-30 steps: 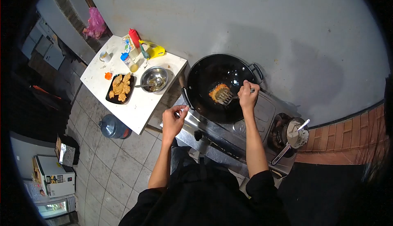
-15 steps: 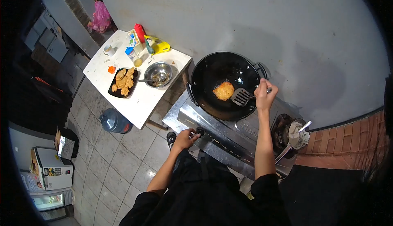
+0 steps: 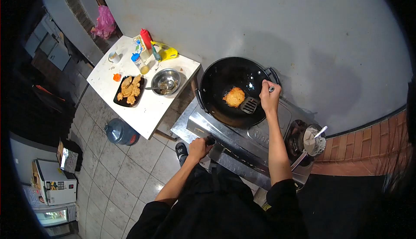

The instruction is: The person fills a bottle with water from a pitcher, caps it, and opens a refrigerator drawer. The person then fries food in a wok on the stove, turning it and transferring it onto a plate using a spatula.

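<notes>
A large black wok [image 3: 216,76] with two side handles sits on the steel gas stove [image 3: 201,122]. One golden fried piece of food [image 3: 234,97] lies inside it. My right hand [image 3: 270,97] grips the handle of a slotted spatula [image 3: 250,105], whose blade rests low in the wok, just right of the food. At the stove's front, my left hand [image 3: 199,149] is closed around a black control knob [image 3: 210,140]. Its fingertips are partly hidden.
On the white table [image 3: 141,124] are a black plate [image 3: 119,101] of fried pieces, a steel bowl [image 3: 156,75] with a spoon, and several bottles. A bowl of pale mixture [image 3: 320,146] stands right of the wok. A water jug [image 3: 118,130] is below the table.
My left hand has turned and its fingers have closed more around the knob. The spatula and my right hand have shifted slightly left. The fried piece remains in the wok.
</notes>
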`<action>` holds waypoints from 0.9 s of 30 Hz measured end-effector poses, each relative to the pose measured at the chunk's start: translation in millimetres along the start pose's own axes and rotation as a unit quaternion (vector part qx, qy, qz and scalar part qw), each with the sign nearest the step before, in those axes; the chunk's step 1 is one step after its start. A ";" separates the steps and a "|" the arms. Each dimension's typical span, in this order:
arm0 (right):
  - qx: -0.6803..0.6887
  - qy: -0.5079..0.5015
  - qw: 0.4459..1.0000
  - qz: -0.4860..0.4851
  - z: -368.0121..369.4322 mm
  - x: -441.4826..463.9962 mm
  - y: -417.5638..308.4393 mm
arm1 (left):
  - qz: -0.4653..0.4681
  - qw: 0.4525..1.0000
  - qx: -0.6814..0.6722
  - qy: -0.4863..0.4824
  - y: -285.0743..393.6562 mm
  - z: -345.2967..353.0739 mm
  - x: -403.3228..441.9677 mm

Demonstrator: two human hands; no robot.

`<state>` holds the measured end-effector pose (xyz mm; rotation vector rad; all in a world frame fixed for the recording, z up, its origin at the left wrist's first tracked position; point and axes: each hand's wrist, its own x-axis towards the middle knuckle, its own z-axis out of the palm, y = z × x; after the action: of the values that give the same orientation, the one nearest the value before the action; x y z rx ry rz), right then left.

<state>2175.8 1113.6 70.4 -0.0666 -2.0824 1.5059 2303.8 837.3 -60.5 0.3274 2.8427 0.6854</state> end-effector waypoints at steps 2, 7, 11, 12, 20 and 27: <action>0.026 0.002 1.000 0.014 1.3 3.9 5.5 | 0.001 1.000 0.002 0.005 0.8 0.1 -0.2; 0.094 -0.026 0.992 0.076 3.2 3.9 -2.6 | 0.025 0.999 0.023 0.023 1.5 3.6 1.1; 0.117 -0.048 0.989 0.074 12.4 1.9 -6.1 | 0.047 0.998 0.036 0.039 11.0 -0.2 -2.0; 0.118 -0.049 0.989 0.073 15.5 1.5 -6.7 | 0.052 0.996 0.062 0.039 10.4 4.4 -1.6; 0.009 -0.117 0.984 -0.132 30.0 -13.2 -44.3 | 0.089 0.993 0.077 0.026 5.8 -14.6 -5.0; -0.030 -0.147 0.966 -0.209 30.7 -43.5 -50.0 | 0.022 0.981 -0.177 0.081 0.9 -82.0 16.3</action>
<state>2211.9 1053.4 90.6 0.5726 -2.1902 1.2494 2268.5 807.6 9.2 0.2868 2.7904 1.2579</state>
